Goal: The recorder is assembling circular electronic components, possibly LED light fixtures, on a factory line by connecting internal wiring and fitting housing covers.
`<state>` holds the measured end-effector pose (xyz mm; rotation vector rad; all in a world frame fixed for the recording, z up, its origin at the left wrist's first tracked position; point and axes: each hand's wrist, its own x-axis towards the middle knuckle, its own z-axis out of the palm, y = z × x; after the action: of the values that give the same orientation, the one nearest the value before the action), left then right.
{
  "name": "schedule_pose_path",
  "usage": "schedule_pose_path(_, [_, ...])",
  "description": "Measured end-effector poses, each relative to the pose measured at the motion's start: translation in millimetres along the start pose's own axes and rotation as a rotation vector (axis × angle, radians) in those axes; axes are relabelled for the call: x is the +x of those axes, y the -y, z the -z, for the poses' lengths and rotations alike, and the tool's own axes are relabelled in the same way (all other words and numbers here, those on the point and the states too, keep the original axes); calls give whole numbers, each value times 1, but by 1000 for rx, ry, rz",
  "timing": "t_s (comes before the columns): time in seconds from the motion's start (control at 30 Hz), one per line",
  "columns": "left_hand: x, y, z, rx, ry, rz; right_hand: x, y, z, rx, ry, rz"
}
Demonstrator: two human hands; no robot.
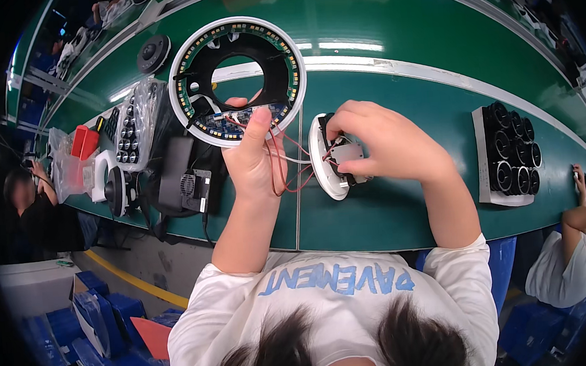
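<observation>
Inside the worktop's (390, 227) near edge, my left hand (251, 152) holds a probably light, fragile ring (277, 76), best rim-gripped; my right hand (388, 140), a disc (317, 156).

smooth white plastic ring (302, 68) and cover (317, 158); matt black plastic cone (273, 77); glossy green worktop (397, 19); white cloth shirt (342, 321).
</observation>
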<state>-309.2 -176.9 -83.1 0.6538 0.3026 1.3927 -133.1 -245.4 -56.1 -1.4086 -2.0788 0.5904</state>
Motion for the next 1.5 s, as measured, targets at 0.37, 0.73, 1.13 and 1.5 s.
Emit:
schedule_pose_path(0.37, [-1, 0, 7, 68, -20, -51, -8, -2, 28, -77, -48, 7])
schedule_pose_path(0.73, [-3, 5, 9, 227, -10, -149, -22, -30, 57, -66, 201, -615])
schedule_pose_path(1.13, [-18, 17, 4, 400, 252, -238, -7, 19, -1, -273, -124, 6])
schedule_pose_path(1.5, [-21, 15, 0, 326, 204, -237, 2, 20, -25, -137, -291, 73])
